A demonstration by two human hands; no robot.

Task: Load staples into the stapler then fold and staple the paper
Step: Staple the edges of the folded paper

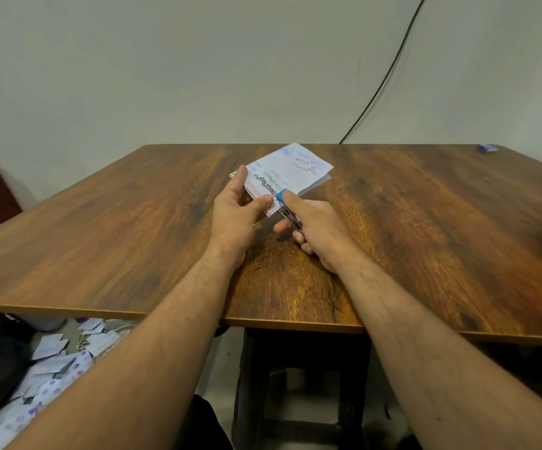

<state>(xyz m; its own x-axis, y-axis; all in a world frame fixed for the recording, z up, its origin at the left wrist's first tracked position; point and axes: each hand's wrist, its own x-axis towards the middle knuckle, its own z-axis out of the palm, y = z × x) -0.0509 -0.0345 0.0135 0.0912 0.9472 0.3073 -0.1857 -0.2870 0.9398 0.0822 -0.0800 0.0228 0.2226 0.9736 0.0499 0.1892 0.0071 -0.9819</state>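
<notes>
Wood-grain tabletop (425,222) under you, pale wall behind, and you're right at the stapling step. Folded paper (290,172) sits pinched in your left hand (235,216), thumb on top and fingers curled beneath its near-left corner, lifted just off the wood. Your right hand (316,230) is wrapped around the small stapler (287,207), index finger pressing its blue tip, whose mouth looks to bite the near edge just beside your left thumb. Keep that thumb clear of the blue tip, hold the layers flush, and squeeze straight down in one firm press so the legs clinch through every layer. The sheet is white, scribbled in black, green, red and blue ink, folded so several layers fan open at the far right edge. Beyond your fingertips, a small blue box (487,148) lies at the far right corner.
</notes>
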